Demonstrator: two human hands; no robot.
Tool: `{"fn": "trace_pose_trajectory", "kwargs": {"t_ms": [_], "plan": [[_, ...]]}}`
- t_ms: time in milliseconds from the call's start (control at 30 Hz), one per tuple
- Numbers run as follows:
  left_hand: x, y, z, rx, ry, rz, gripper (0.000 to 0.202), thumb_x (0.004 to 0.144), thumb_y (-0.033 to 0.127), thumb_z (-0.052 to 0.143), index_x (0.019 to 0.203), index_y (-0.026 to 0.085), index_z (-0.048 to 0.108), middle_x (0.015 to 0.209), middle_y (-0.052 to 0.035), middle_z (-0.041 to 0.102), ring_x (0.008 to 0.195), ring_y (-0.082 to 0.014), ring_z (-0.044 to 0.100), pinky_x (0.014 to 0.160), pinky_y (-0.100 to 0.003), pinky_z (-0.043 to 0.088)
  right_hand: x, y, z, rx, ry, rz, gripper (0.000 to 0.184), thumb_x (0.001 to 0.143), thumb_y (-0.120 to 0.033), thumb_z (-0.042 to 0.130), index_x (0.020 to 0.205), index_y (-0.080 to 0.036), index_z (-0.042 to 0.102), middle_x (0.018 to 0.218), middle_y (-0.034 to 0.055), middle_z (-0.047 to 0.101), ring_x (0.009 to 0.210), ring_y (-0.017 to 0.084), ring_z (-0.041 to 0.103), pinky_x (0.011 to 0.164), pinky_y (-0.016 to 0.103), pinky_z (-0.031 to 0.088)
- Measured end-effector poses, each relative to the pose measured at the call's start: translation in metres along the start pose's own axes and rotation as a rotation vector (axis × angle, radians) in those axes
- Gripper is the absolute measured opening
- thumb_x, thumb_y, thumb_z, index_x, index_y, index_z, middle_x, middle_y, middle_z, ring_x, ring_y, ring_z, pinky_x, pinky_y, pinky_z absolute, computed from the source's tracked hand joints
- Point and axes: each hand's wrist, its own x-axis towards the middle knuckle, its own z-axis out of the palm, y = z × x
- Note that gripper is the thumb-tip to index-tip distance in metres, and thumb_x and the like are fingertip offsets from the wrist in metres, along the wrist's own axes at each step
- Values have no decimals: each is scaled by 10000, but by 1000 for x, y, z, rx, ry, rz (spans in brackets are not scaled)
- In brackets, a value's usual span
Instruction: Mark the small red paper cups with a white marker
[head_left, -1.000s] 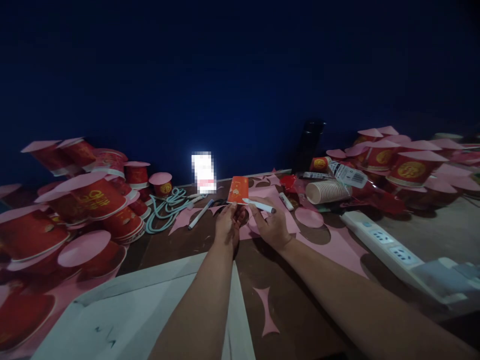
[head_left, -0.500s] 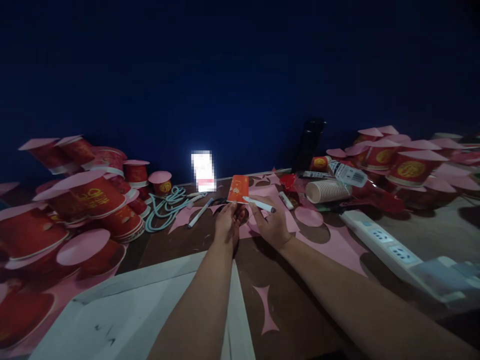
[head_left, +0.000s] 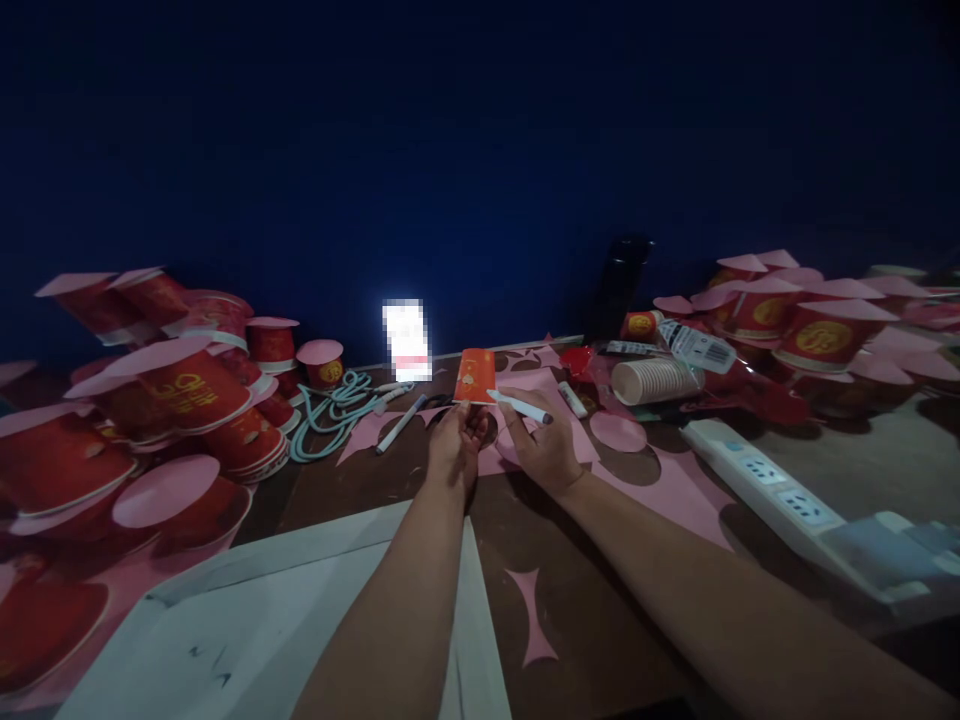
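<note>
My left hand (head_left: 455, 440) is closed on the lower end of a red-orange paper cup (head_left: 477, 374) with gold print. Its pale rim faces down towards my fingers. In my right hand (head_left: 550, 448) is a white marker (head_left: 523, 406), gripped with the fingers closed around it. The marker's left end meets the cup's lower right side, though I cannot tell whether it touches. A second marker (head_left: 401, 425) lies on the table left of my hands. To the right of the cup lies a small white tube (head_left: 572, 400).
Red cups topped with pink paper discs (head_left: 169, 490) crowd the left; more cups (head_left: 823, 338) stand at right. Nearby are a coiled pale cable (head_left: 322, 425), a bright phone screen (head_left: 406, 340), a stack of cups (head_left: 652, 382), a dark bottle (head_left: 622, 285) and a power strip (head_left: 761, 480).
Almost nothing differs. The cup and my left hand have shifted very slightly; both hands keep their hold.
</note>
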Motion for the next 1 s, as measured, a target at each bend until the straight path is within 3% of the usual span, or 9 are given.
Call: {"fn": "trace_pose_trajectory", "kwargs": {"t_ms": [1000], "plan": [[-2, 2, 1, 7, -8, -6, 41, 785, 153, 580, 808, 124, 598, 724, -36, 641, 638, -93, 613, 661, -216, 466, -1, 0, 0, 7, -22, -23, 217, 877, -263, 535, 1071, -227, 622, 1006, 62, 673, 933, 185, 618, 862, 351, 506]]}}
